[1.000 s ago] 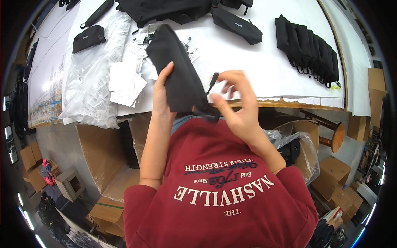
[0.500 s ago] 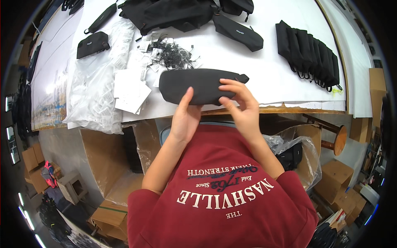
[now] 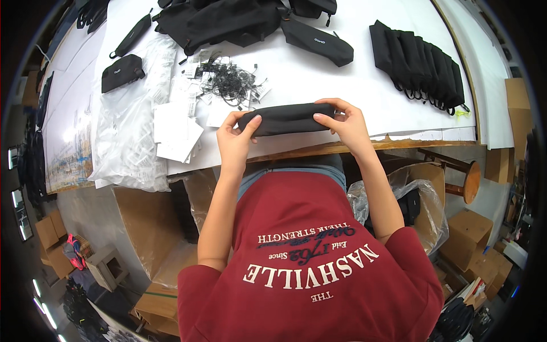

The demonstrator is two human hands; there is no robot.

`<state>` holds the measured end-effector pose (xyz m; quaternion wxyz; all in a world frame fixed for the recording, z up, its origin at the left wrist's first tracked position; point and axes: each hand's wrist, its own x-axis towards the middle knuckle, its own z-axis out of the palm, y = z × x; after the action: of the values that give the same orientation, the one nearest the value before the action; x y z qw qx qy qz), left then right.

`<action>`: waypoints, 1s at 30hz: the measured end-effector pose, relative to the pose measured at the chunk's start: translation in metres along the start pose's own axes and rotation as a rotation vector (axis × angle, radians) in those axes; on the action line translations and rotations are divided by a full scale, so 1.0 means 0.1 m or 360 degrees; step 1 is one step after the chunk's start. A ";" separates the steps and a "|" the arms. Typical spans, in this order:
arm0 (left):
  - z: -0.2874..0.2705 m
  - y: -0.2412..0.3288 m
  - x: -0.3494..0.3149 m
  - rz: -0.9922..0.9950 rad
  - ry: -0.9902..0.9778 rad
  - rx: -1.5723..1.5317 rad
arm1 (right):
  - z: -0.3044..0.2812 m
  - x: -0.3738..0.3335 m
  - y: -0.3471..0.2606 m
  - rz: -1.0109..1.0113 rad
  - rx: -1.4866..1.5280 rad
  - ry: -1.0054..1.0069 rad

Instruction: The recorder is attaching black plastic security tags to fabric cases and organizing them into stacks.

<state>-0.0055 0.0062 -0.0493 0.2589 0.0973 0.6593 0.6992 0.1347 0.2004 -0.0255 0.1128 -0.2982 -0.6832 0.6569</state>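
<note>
A long black zip pouch point(image 3: 288, 120) is held level just above the table's near edge, its broad side tipped so that a narrower face shows. My left hand point(image 3: 235, 131) grips its left end, thumb in front and fingers behind. At the other end my right hand point(image 3: 346, 124) pinches it the same way. Beyond the pouch lies a tangled heap of black cords point(image 3: 228, 80) with tags. White cards point(image 3: 176, 134) rest to the left of my left hand.
A clear plastic bag of white tags point(image 3: 128, 131) hangs over the table's edge. Black pouches point(image 3: 419, 68) stand in a row at right; more black pouches point(image 3: 316, 41) and a black pile point(image 3: 222, 25) lie at the back. Open cardboard boxes point(image 3: 145, 222) and a wooden stool point(image 3: 471, 182) are below.
The pouch has been turned so its broad face no longer shows. My left hand has moved out to its left end, and my right hand has closed on the right end.
</note>
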 end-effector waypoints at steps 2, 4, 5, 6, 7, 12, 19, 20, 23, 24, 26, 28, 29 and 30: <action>-0.03 -0.03 0.05 -0.0057 0.0041 0.0050 | -0.02 0.08 0.05 0.0058 -0.0113 0.0010; -0.03 0.00 0.11 -0.0094 0.0018 0.0020 | -0.01 0.17 0.09 0.0026 -0.0101 0.0025; -0.03 0.02 0.12 -0.0133 -0.0002 -0.0013 | -0.01 0.17 0.07 0.0018 -0.0098 0.0025; -0.04 0.05 0.14 -0.0126 -0.0002 -0.0009 | -0.01 0.17 0.06 0.0014 -0.0037 0.0007; -0.05 0.10 0.16 -0.0199 -0.0050 -0.0012 | -0.01 0.19 0.04 0.0009 0.0024 -0.0010; 0.05 0.18 0.17 -0.0175 -0.0088 -0.0082 | -0.11 0.18 -0.01 0.0019 0.0190 0.0012; 0.16 0.40 -0.01 -0.0079 0.0061 -0.0155 | -0.91 0.10 -0.08 0.0042 0.0512 0.0277; 0.13 0.41 -0.01 -0.0074 0.0076 -0.0184 | -1.21 0.07 -0.11 0.0022 0.0595 0.0419; -0.03 0.25 0.03 -0.0130 -0.0036 -0.0171 | -2.21 -0.05 -0.08 -0.0269 0.0895 0.0976; -0.05 0.21 0.01 -0.0114 -0.0053 -0.0172 | -2.51 -0.04 -0.11 -0.0322 0.0990 0.1184; -0.06 0.13 -0.01 -0.0233 0.0065 -0.0164 | -3.10 -0.06 -0.17 -0.0611 0.1151 0.1369; -0.04 0.07 -0.03 -0.0186 0.0125 -0.0166 | -3.58 0.02 -0.23 -0.0869 0.1093 0.1675; -0.04 0.06 -0.05 -0.0155 0.0195 -0.0165 | -3.88 0.07 -0.20 -0.0837 0.1177 0.1710; -0.07 0.06 -0.07 -0.0140 0.0192 -0.0176 | -4.18 0.12 -0.08 -0.0803 0.1262 0.1741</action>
<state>-0.0042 -0.0028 -0.0429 0.2541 0.0114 0.6378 0.7270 0.3511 0.5541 0.0264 0.6869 -0.3542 -0.2871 0.5659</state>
